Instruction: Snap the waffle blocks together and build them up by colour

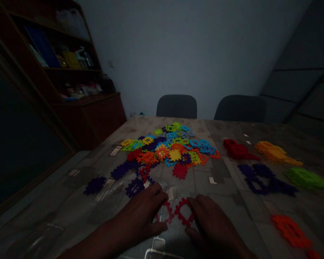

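Near the front of the table, my left hand point(148, 208) has its fingers and thumb around the edge of a red interlocking tile point(170, 211) with a large opening. Beside it, my right hand point(205, 217) grips a second red interlocking tile point(178, 213), also with an opening in its middle. The two tiles lie edge to edge with their teeth close together; I cannot tell whether they are joined. Just beyond my left hand lies a dark purple window tile point(135, 187). A solid red tile point(180, 171) is farther off, at the near edge of the mixed pile.
A mixed pile of coloured tiles point(162, 152) covers the table's middle. To the right are groups of red tiles point(236, 149), yellow tiles point(274, 151), purple tiles point(264, 178), green tiles point(305, 178) and orange tiles point(291, 230). Two chairs point(176, 105) stand behind the table.
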